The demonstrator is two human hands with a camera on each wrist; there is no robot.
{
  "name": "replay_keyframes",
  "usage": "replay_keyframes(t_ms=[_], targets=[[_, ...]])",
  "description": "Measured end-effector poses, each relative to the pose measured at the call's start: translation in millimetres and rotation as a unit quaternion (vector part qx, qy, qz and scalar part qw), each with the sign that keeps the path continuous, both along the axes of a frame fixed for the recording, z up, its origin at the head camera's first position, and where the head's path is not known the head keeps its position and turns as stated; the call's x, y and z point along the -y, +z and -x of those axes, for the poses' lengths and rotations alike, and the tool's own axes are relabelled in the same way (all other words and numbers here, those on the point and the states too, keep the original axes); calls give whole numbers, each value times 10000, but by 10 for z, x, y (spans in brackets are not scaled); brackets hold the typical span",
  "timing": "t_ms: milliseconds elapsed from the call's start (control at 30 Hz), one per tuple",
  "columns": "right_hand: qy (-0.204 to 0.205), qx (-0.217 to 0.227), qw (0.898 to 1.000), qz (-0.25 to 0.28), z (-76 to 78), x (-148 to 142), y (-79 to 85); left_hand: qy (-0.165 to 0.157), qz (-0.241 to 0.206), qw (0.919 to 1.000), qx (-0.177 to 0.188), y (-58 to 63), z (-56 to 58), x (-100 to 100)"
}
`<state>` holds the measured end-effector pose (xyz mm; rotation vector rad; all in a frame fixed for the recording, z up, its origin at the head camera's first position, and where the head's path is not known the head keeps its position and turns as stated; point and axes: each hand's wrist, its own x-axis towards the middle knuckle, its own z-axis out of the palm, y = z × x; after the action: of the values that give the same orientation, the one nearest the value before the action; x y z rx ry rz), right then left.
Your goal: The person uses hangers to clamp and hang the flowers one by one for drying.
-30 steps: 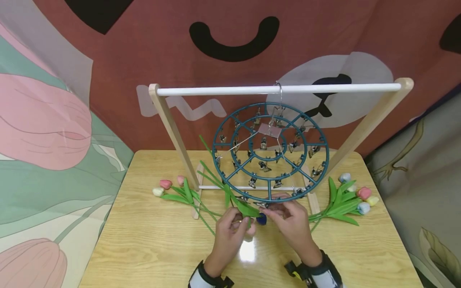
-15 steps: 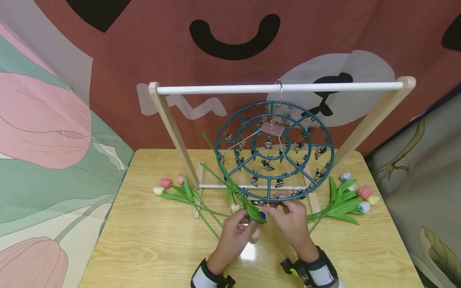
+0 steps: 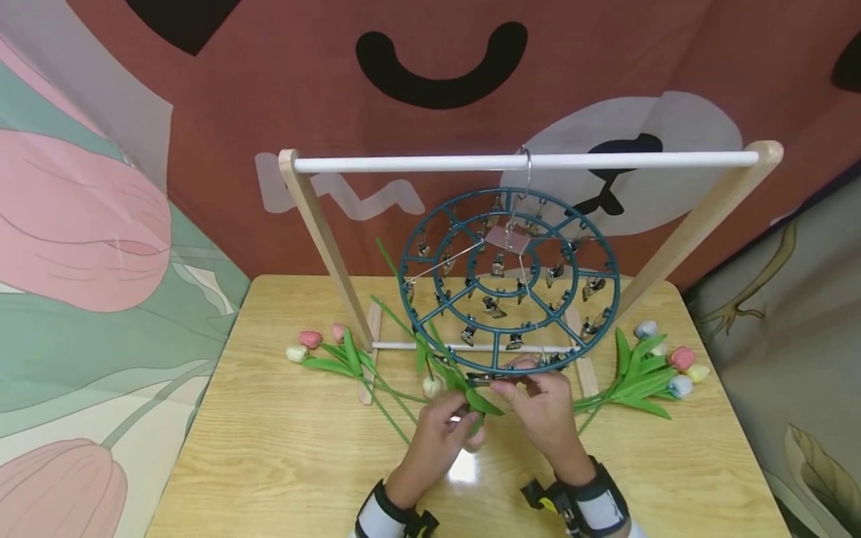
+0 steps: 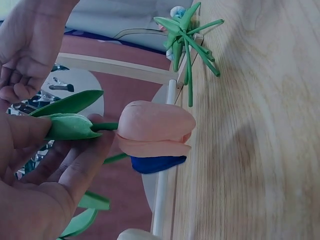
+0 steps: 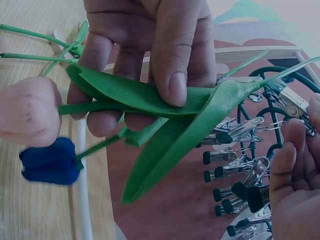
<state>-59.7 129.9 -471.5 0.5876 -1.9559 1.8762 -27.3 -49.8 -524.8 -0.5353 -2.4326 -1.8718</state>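
Note:
My left hand (image 3: 440,433) pinches a pale pink artificial tulip (image 4: 155,125) by its stem and green leaf (image 5: 145,97), its bloom turned toward me. Close by, my right hand (image 3: 541,411) grips a metal clip (image 5: 292,102) at the near rim of a round teal clip hanger (image 3: 496,351). The tulip's stem end reaches up toward that clip; whether it lies between the clip's jaws I cannot tell. A dark blue tulip (image 5: 50,160) hangs just behind the pink one. A white tulip (image 3: 433,385) hangs beside my left hand.
The hanger hooks over a white rail (image 3: 403,164) on a wooden stand (image 3: 326,254). Pink and white tulips (image 3: 310,341) lie on the table (image 3: 269,463) at left. A mixed tulip bunch (image 3: 632,381) lies at right. Several more clips dangle inside the rings.
The hanger swung right, then slightly back left. My left hand shifted a little right with the pink tulip, and the white tulip came into sight. My right hand stayed at the clip.

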Motion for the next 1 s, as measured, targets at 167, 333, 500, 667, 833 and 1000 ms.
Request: replay_keyframes(t_ms=[167, 333, 500, 667, 833, 1000], targets=[[-103, 104, 9997, -199, -6, 8, 13, 12, 46, 9999, 100, -3, 6, -3], [-83, 218, 9993, -286, -11, 9, 20, -32, 37, 9999, 138, -10, 12, 3], [38, 320, 9993, -201, -7, 11, 21, -47, 7, 9999, 107, 11, 34, 27], [154, 329, 9993, -69, -22, 43, -7, -35, -27, 9998, 168, -1, 32, 41], [74, 434, 9948, -921, -64, 43, -94, 135, -66, 9998, 90, -30, 40, 70], [13, 781, 9752, -2070, -137, -81, -248, 194, -232, 9995, 78, -69, 53, 115]])
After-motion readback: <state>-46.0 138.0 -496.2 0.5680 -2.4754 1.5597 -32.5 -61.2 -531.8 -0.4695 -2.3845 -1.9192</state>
